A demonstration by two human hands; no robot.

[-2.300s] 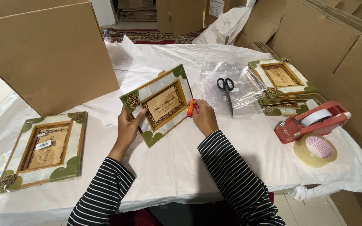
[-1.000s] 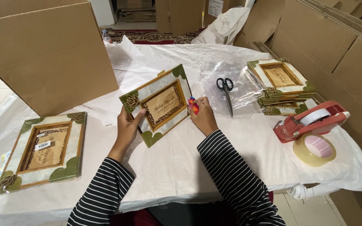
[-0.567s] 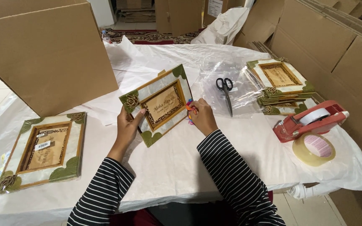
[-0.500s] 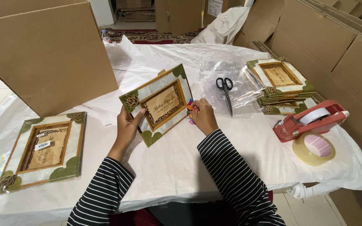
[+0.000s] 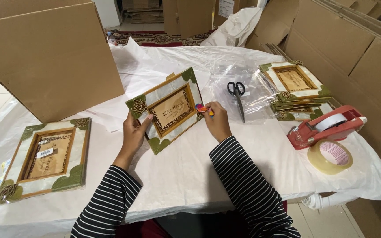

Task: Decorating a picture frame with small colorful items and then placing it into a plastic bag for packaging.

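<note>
Cardboard sheets and boxes wall in a tabletop (image 5: 190, 176) spread with white paper, seen from my head camera looking down. At the middle, I hold a decorated picture frame (image 5: 168, 108) tilted up off the paper: a pale border, green leaf corners, a carved rosette and a wooden inner rim around a tan card. My left hand (image 5: 134, 132) grips its lower left edge, thumb across the front. My right hand (image 5: 217, 121) is closed on a small orange and red tool (image 5: 203, 108) whose tip touches the frame's right edge. I judge the frame stiff and fairly light, with raised corner trim that could chip, so the plain side edges are the safest hold. Outward to the right lie black scissors (image 5: 237, 92) on a clear plastic bag (image 5: 248, 86), then a stack of matching frames (image 5: 296, 88), a red tape dispenser (image 5: 327, 128) and a roll of clear tape (image 5: 330, 156). Far left lies another frame (image 5: 45, 158), flat.
</note>
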